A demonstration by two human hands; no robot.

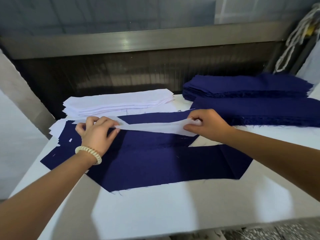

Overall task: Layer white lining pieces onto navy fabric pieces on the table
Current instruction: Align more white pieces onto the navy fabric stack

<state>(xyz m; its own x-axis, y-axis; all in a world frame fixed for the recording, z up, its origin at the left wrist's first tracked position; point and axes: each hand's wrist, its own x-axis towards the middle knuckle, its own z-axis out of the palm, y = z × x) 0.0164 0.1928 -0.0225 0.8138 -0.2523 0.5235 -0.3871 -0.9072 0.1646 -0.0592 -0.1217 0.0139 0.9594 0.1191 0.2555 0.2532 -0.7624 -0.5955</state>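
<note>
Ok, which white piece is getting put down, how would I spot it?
Start at the white table and find the navy pieces spread in its middle. Stretched above them, between the left hand and right hand, is one thin white lining strip. Unlike the white stack behind, it's single and held at both ends.

A grey metal rail runs well beyond the right grip; pale cords hang up to its right.
</note>
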